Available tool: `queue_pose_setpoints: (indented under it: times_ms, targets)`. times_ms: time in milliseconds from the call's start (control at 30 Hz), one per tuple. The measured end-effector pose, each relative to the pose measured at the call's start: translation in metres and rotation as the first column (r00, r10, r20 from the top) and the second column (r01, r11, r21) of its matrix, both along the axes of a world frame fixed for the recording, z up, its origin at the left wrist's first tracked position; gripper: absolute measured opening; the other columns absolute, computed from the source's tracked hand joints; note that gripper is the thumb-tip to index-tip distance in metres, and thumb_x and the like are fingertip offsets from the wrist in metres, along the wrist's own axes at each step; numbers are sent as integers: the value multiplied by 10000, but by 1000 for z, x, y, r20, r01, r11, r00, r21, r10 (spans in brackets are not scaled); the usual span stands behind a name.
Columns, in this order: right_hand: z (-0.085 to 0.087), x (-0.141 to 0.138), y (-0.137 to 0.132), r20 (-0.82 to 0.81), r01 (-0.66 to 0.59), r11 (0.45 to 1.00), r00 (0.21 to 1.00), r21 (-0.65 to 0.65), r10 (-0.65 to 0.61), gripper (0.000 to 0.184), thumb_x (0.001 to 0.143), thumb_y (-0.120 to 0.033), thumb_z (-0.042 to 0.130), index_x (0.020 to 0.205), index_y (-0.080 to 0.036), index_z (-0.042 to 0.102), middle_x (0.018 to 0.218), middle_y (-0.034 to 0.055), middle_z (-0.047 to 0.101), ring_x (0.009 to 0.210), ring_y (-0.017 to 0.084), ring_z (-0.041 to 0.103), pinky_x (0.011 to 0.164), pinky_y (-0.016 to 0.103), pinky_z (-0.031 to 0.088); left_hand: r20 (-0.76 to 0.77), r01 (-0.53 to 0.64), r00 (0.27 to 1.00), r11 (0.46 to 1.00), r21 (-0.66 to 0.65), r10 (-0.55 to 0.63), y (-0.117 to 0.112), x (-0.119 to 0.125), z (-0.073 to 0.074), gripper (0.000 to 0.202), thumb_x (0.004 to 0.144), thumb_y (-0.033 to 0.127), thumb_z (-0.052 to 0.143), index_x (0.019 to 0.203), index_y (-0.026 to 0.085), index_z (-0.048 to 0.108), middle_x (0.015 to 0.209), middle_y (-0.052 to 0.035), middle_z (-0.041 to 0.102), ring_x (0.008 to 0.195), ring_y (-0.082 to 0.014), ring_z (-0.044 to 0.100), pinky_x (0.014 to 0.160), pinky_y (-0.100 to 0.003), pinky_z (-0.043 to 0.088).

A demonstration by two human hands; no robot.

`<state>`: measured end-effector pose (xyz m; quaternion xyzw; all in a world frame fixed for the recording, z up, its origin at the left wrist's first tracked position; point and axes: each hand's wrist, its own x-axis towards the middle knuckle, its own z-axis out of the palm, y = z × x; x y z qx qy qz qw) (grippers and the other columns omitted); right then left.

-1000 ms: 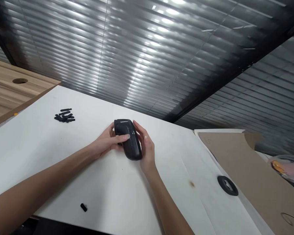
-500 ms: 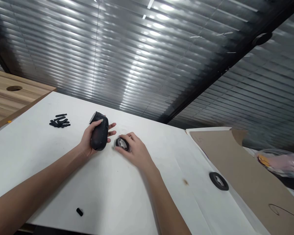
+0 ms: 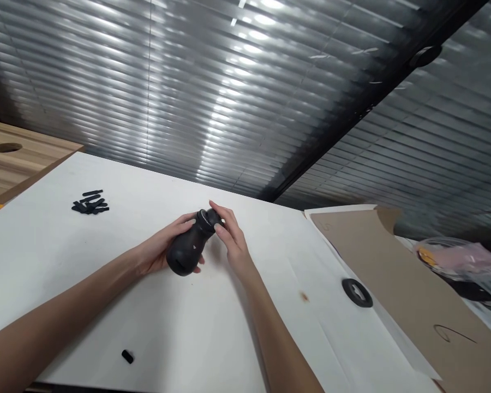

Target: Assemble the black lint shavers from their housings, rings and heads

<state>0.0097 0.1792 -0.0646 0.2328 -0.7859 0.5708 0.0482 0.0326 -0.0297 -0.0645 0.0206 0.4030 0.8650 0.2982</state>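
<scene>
My left hand (image 3: pixel 159 250) is wrapped round a black, rounded handheld device (image 3: pixel 187 246) just above the white table top (image 3: pixel 118 284). The device lies tilted, with its narrow end pointing up and to the right. My right hand (image 3: pixel 231 240) pinches a small black ring-shaped part (image 3: pixel 210 217) against that narrow end. Both hands meet at the middle of the table. Whether the ring is seated on the device is not visible.
A pile of small black pieces (image 3: pixel 89 202) lies at the far left. One short black piece (image 3: pixel 127 356) sits near the front edge. A black ring (image 3: pixel 357 292) rests to the right, beside a brown cardboard sheet (image 3: pixel 396 284). A wooden desk (image 3: pixel 12 161) adjoins on the left. Clear plastic bags (image 3: pixel 462 259) lie far right.
My left hand has turned the device so its narrow end faces right. My right hand has lifted the small ring off the table and brought it to that end.
</scene>
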Motion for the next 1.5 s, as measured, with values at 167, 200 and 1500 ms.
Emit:
queue_pose_setpoints:
  times_ms: [167,200,1500]
  targets:
    - [-5,4,-10,88,-87,992,992,-93,95,442,1076,-585,459,1337,-348,726,1406,60,578,1438,281,502,1258,462,395,50,12,999,998,-66,-8,7,6,-2,716,860,585,822,1469,333,543,926,-45,688,613,-226,704,467,-316,586]
    - [-6,4,-12,111,-81,991,989,-107,93,453,1075,-605,450,1301,-343,743,1397,61,588,1422,284,518,1239,462,420,59,10,998,997,-74,-6,8,6,-3,726,862,590,818,1477,332,532,939,-45,692,604,-225,700,459,-320,585]
    - [3,15,-37,425,179,945,904,-275,-47,244,808,-339,561,670,-223,727,764,27,713,841,240,640,806,345,476,-111,-192,978,973,-130,178,30,15,-10,388,963,423,717,1314,285,626,1183,-31,657,906,-172,671,827,-275,538]
